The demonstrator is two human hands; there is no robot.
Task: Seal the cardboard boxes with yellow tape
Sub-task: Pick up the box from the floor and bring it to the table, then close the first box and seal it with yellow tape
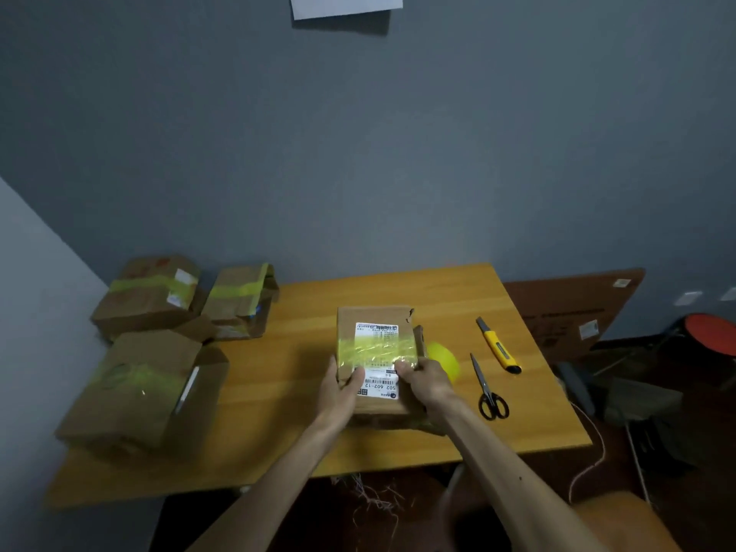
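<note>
Dim, flat light; grey wall point(398, 153) well beyond grip, white sheet point(345, 5) high on it; paler side wall point(36, 272) far left of grip; orange-brown wooden table point(298, 392) under grip; right of grip, past table edge, brown board point(573, 308) leaning on wall; red-topped stool point(713, 334) further right; dark floor point(697, 492) below, pale cord point(593, 468) trailing across it.

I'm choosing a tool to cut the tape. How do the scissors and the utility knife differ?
The scissors have black handles and bare metal blades; the utility knife has a yellow body. The scissors lie nearer the person; the utility knife lies farther back, to their right. Both lie flat on the table, untouched.
</note>
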